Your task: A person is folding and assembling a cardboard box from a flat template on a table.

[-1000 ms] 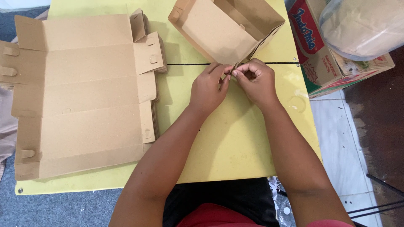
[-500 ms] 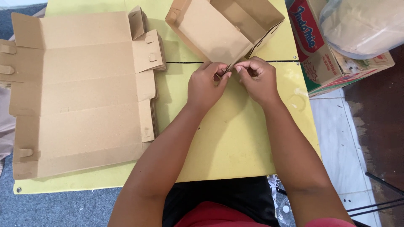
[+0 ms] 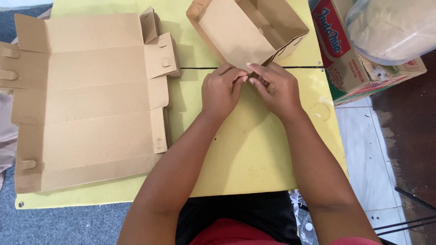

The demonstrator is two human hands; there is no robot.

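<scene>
Two hands meet at 12 o'clock of centre on the yellow table (image 3: 254, 149). Left hand (image 3: 221, 90) and right hand (image 3: 276, 88) both curl, fingertips pinching the near corner of a half-folded cardboard box (image 3: 247, 29); grip narrow, thumbs and forefingers pressed on a small flap at the box's lower corner. Box sits at 12 o'clock, tilted, open side up, walls partly raised, near corner touching both hands. Flat cardboard blanks (image 3: 86, 100), a stack unfolded with tabs and slots showing, lie at 9 o'clock, well apart from the hands. Printed red-and-green carton (image 3: 345, 59) at 2 o'clock, off the table's right edge, with a clear plastic bag (image 3: 393, 27) resting on top. Dark seam line (image 3: 200, 68) runs across the tabletop just behind the hands. Forearms reach in from 6 o'clock.
</scene>
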